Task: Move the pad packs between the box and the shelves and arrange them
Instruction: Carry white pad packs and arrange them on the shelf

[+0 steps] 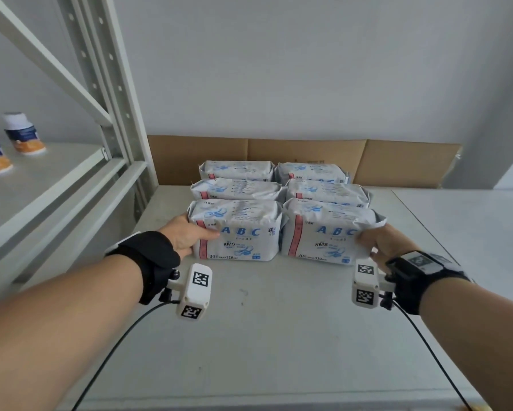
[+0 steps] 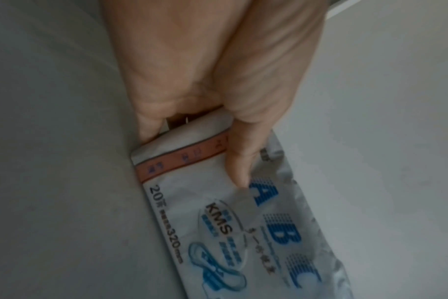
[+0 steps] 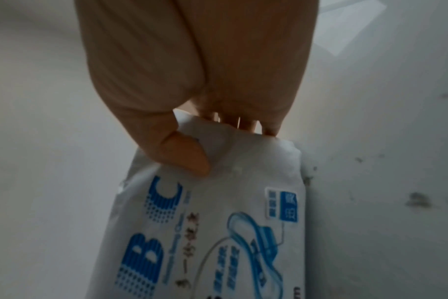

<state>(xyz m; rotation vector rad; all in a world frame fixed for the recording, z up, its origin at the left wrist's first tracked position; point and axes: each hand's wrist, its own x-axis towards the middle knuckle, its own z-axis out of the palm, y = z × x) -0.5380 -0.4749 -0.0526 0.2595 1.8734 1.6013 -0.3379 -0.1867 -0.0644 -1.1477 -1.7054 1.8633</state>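
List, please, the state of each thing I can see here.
front left pack: upright on the shelf, gripped by left hand
front right pack: upright, gripped by right hand
four rear packs: standing in two rows
cardboard: flattened against the wall
bottles: upright, capped

Head view bright, even, soft daylight | straight rack lines bow at wide-angle edges | both wrist views dim, grainy, softly blurred | faint shadows only, no hard glare

Front left pad pack (image 1: 237, 232) and front right pad pack (image 1: 326, 232) each read "ABC", "KMS", "20" and "320".
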